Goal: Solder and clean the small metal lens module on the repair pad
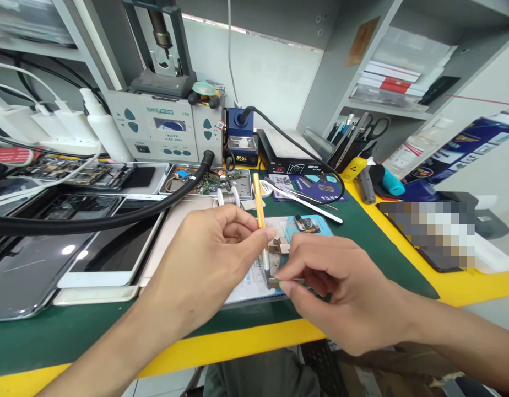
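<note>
In my left hand (205, 259) is a slim gold pen-shaped tool (259, 207) with a silver collar and a dark tip. It stands nearly upright, tip down, between thumb and fingers. My right hand (341, 281) is closed in a pinch on a small flat grey metal piece (275, 283), like a blade, which meets the tool's tip. Whether the two are joined I cannot tell. Beneath both hands lies a light blue and white work pad (254, 289). On it sit a black camera module (307, 224) and a small copper-coloured part (279, 246), partly hidden by my right hand.
A thick black hose (114, 223) crosses over several phones (106, 248) at left. Behind stand a grey rework station (167, 129) and a solder spool (228, 197). A white stick tool (316, 208) lies behind the pad. At right are a yellow-grey tool (362, 176) and a dark phone (420, 234).
</note>
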The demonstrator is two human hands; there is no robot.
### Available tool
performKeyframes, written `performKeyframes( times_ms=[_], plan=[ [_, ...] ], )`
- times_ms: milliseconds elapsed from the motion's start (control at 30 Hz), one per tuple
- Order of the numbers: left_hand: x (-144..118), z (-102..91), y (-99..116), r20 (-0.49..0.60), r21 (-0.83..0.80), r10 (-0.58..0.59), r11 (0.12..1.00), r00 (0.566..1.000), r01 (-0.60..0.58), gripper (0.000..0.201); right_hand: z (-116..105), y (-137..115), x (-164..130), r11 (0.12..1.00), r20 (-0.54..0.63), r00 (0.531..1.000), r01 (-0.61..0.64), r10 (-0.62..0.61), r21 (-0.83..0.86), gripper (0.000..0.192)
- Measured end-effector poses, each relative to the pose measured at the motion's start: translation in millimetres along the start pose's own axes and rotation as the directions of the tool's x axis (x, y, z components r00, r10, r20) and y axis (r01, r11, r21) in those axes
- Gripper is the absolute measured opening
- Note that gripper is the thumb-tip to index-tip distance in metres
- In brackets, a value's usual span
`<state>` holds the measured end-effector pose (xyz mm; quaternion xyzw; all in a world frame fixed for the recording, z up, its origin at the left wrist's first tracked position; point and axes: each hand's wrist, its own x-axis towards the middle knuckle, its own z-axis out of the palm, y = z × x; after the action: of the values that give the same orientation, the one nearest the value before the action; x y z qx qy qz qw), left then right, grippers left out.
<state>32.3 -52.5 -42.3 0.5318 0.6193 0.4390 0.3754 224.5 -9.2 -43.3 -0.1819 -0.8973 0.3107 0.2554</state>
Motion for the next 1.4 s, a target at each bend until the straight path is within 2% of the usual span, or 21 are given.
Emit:
performKeyframes(
  times_ms=[233, 467, 1200, 1267, 1400],
  plan=[
    [0.6, 3.6, 0.6, -0.037, -0.024, 0.006, 1.0, 0.999, -0.006, 0.016, 0.8, -1.4, -0.5, 0.996, -0.032, 0.996, 0.077, -0.079, -0.033, 0.019],
    [0.1, 3.1, -1.3, -0.053, -0.019, -0.008, 1.0, 0.999, 0.007, 0.017, -0.5, -0.5, -0.6, 1.0, -0.011, 1.0, 0.015, -0.015, -0.004, 0.017],
    [-0.8, 2.6, -2.3, -0.018, -0.052, -0.027, 0.998, 0.999, 0.026, 0.02, -0.8, -0.1, -1.4, 0.999, -0.01, 0.999, 0.046, -0.046, 0.004, 0.02],
    [0.5, 2.0, -2.9, -0.013, -0.065, -0.037, 0.997, 0.999, 0.036, 0.021, -2.5, 0.6, -1.9, 0.999, 0.013, 1.0, -0.008, 0.007, 0.043, 0.019],
    [3.7, -0.6, -5.1, 0.004, -0.102, -0.051, 0.993, 0.999, 0.052, 0.022, -2.6, 1.3, -1.8, 0.954, 0.045, 0.971, -0.237, 0.233, 0.185, 0.009]
  ],
)
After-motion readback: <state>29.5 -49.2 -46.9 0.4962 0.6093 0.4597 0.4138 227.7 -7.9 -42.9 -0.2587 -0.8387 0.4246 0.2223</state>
